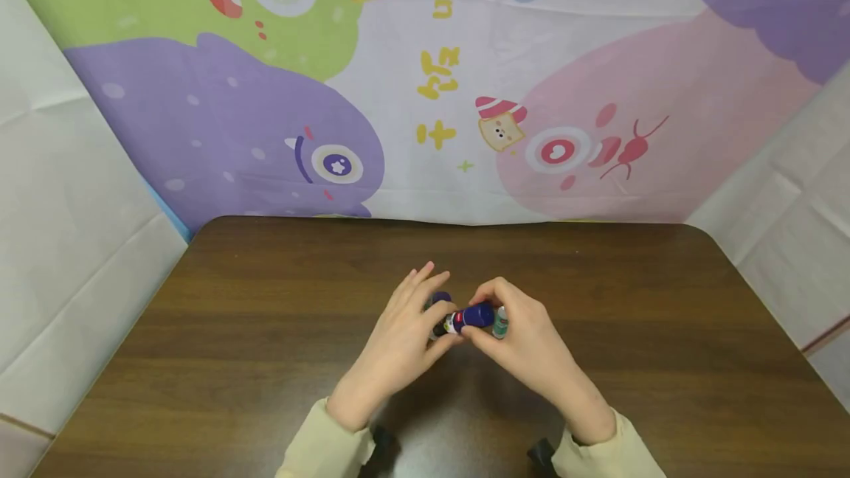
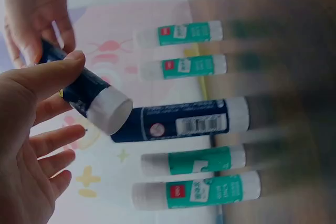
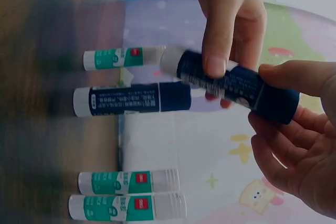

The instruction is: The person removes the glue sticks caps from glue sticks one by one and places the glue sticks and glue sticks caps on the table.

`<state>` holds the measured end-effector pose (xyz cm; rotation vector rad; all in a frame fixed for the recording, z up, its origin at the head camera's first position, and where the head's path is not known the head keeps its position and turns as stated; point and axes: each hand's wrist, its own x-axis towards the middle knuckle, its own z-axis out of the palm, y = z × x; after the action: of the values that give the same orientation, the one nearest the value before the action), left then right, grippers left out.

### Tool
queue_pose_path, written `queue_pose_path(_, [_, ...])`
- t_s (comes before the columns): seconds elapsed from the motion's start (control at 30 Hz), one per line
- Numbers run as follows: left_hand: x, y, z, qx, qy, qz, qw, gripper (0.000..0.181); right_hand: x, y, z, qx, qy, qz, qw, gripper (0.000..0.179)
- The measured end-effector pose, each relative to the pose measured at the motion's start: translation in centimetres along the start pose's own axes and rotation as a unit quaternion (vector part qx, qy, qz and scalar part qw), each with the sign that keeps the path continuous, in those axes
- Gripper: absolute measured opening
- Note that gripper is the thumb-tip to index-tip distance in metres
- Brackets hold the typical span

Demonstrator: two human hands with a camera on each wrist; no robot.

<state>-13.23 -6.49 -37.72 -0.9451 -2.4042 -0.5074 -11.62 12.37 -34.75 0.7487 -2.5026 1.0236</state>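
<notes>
Holding one navy-blue cylindrical glue stick (image 1: 471,316) above brown wood-grain desk (image 1: 265,345), pinched in fingers of left hand (image 1: 406,329) and right hand (image 1: 526,323). Counted upright nearby: one matching navy stick (image 2: 184,120), four slimmer green-labelled sticks (image 2: 206,191).

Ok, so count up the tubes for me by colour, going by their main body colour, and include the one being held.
Green tubes: 4
Navy tubes: 2, counting the held tube
Total: 6
</notes>
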Motion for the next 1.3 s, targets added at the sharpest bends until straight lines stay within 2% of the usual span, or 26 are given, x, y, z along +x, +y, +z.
queue_pose_path(0.4, [0.3,0.0,-2.0,-0.033,0.010,-0.026,0.9991,0.029,0.3,0.5,-0.1,0.056,-0.009,0.017,0.9982,0.040])
queue_pose_path(0.63, [0.3,0.2,-2.6,-0.037,0.012,-0.036,0.9986,0.029,0.3,1.0,0.4,0.117,-0.005,0.039,0.9923,0.028])
queue_pose_path(0.83, [0.2,0.1,-2.8,-0.038,0.036,-0.018,0.9985,0.032,0.4,1.4,0.9,0.178,0.010,0.047,0.9828,0.028])
queue_pose_path(1.07, [0.2,0.0,-2.6,-0.049,0.075,0.006,0.9960,0.036,0.6,1.4,0.9,0.257,0.023,0.042,0.9653,0.028])
queue_pose_path(1.17, [0.3,0.0,-2.5,-0.054,0.095,0.018,0.9939,0.036,0.6,1.2,0.7,0.276,0.025,0.038,0.9599,0.027])
queue_pose_path(1.3, [0.5,0.0,-2.5,-0.059,0.117,0.034,0.9908,0.034,0.6,1.0,0.7,0.282,0.027,0.023,0.9588,0.026])
